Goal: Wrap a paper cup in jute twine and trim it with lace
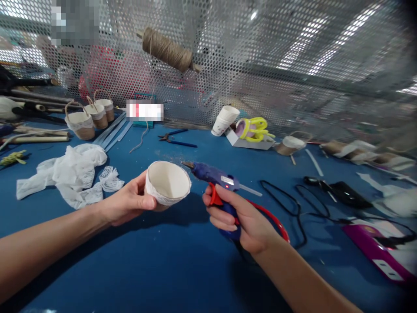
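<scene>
My left hand [132, 199] is wrapped around a small paper cup [167, 184] with white lace along its rim. The cup is tilted a little, so its pale inside shows. In my right hand [243, 213] is a blue hot glue gun [213, 174] with a red trigger, my fingers closed around its handle. Its nozzle points left, close to the cup's rim but apart from it. A clear glue stick [250, 190] juts from the back of the gun. White lace fabric [76, 169] lies in a heap left of my left hand.
Small handled baskets [81, 124] with lace rims stand at the back left. Pliers [177, 138] lie behind the cup. Stacked paper cups [225, 119] and a white box [250, 141] stand farther back. Black cable [298, 208] and a purple power strip [374, 252] are on the right.
</scene>
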Motion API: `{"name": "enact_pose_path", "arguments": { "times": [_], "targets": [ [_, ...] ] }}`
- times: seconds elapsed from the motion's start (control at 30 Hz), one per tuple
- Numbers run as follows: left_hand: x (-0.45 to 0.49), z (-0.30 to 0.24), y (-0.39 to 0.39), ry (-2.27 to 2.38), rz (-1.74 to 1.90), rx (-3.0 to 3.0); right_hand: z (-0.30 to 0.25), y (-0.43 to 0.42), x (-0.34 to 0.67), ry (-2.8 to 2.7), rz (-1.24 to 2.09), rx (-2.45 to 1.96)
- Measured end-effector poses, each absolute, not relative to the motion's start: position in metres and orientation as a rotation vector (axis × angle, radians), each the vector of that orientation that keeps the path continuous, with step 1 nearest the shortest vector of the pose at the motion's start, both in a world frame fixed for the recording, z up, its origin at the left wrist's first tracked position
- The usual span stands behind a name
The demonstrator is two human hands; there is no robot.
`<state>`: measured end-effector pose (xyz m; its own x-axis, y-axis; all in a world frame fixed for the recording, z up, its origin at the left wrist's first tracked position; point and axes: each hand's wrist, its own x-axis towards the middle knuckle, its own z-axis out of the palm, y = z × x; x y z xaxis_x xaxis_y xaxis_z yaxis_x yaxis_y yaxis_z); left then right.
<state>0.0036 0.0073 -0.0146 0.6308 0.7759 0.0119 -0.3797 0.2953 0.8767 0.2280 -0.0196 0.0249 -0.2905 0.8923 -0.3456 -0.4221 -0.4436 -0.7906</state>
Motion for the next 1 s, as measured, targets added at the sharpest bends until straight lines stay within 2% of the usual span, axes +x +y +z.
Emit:
{"name": "enact_pose_path", "arguments": {
  "times": [0.17,0.33,0.47,0.7,0.8,1.0],
  "targets": [
    [0.004,-0.019,0.008,0.439,0.827,0.998,0.020,-0.020,0.228,-0.638,1.971,-0.959],
    [0.003,-0.019,0.008,0.462,0.828,1.006,0.020,-0.022,0.226,-0.747,1.935,-0.987],
    [0.002,-0.017,0.010,0.531,0.829,1.046,0.024,-0.023,0.228,-1.006,1.734,-1.171],
    [0.002,-0.014,0.016,0.701,0.876,1.117,0.030,-0.027,0.242,-1.698,1.083,-1.668],
    [0.001,-0.013,0.017,0.718,0.853,1.169,0.035,-0.029,0.243,-1.801,1.038,-1.757],
    [-0.001,-0.013,0.016,0.716,0.826,1.238,0.035,-0.028,0.249,-1.765,1.015,-1.662]
  ]
}}
